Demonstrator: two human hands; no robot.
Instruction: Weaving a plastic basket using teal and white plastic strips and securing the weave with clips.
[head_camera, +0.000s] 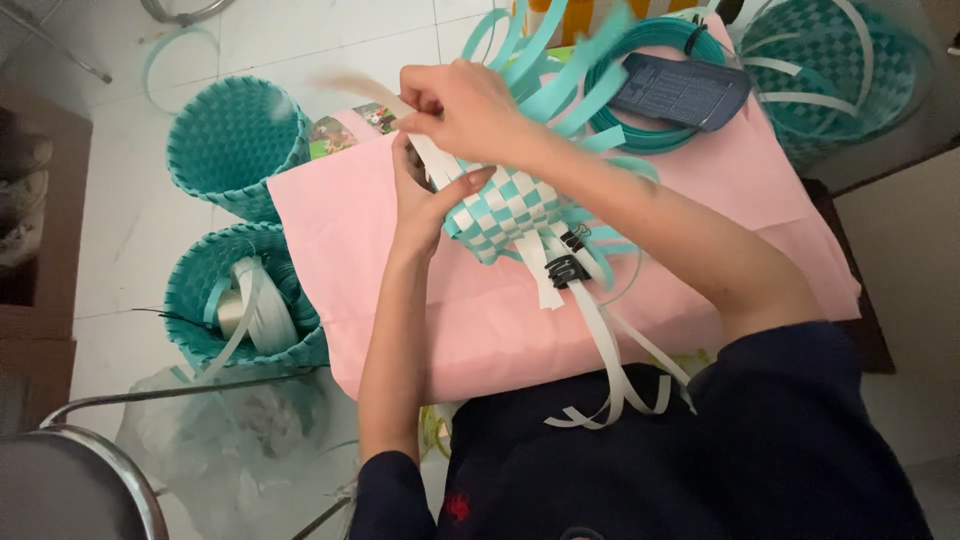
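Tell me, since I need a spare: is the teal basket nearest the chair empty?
Not empty: the lower teal basket holds a roll of white strip.
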